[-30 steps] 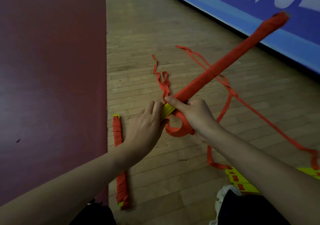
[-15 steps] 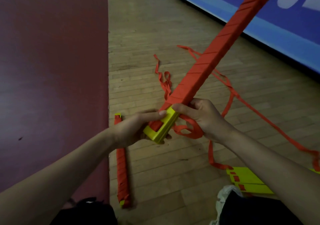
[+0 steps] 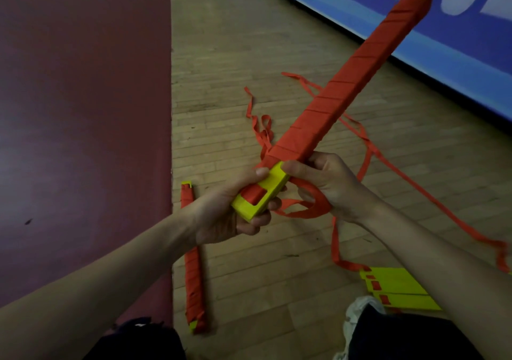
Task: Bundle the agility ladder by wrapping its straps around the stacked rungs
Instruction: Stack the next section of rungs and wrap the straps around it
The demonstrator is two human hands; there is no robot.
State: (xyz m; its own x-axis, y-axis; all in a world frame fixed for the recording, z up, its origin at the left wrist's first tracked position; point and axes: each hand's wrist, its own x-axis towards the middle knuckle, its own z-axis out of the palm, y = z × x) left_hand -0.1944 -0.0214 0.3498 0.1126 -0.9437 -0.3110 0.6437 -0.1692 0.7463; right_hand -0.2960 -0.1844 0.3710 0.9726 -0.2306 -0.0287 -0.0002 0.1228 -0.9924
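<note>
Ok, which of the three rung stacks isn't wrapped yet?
The yellow stack on the floor by the shoe: its rungs lie bare. The held bundle and the bundle by the mat are wound in orange strap.

The floor (image 3: 249,40) is pale wood parquet, its boards running left to right. A dark red mat (image 3: 83,110) covers its left side, with a straight edge running from near to far and a small dark speck at its left. Just beside that edge, on the wood, lies a wrapped bundle (image 3: 192,276), red with yellow showing at both ends. Loose red straps (image 3: 335,246) trail over the middle and right of the floor, tangled at the centre, one reaching a stack of flat yellow rungs (image 3: 399,284) at the near right. A white shoe (image 3: 357,312) rests just near of the rungs. A blue banner (image 3: 415,40) borders the far right.
</note>
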